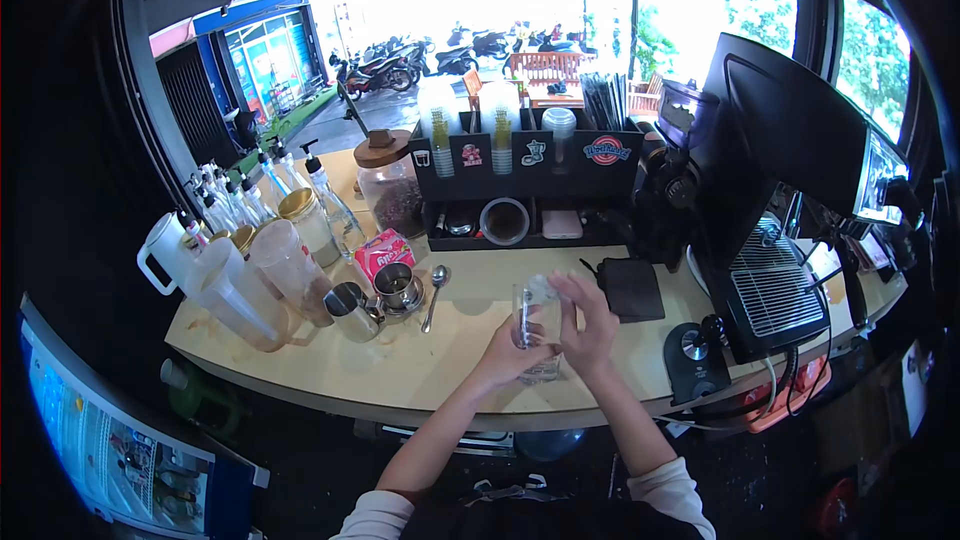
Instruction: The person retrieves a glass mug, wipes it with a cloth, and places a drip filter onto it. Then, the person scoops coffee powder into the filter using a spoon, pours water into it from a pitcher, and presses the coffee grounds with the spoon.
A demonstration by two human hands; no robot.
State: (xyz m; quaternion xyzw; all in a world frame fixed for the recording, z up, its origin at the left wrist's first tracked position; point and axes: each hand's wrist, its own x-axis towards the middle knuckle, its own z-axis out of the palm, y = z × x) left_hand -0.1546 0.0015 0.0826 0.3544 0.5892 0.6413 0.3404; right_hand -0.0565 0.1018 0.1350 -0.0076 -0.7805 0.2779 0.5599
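Observation:
A clear glass (pixel 541 318) stands upright near the front edge of the wooden counter (pixel 470 290). My left hand (pixel 513 350) wraps round its lower part from the left. On the right side, my right hand (pixel 588 320) is at the upper part of the glass, its fingers curved by the rim; whether they grip it is unclear. To the left lie a spoon (pixel 435 298), a metal cup (pixel 397 287) on a small saucer, a steel pitcher (pixel 353 311) and a pink packet (pixel 384 256). A black pouch (pixel 631 289) lies right of my hands.
Plastic jugs (pixel 237 295) and pump bottles (pixel 325 202) crowd the counter's left side. A black organizer (pixel 525 180) with cups and straws stands behind. At right are an espresso machine's drip grate (pixel 775 285), a dark scale-like device (pixel 695 360) and cables (pixel 775 390).

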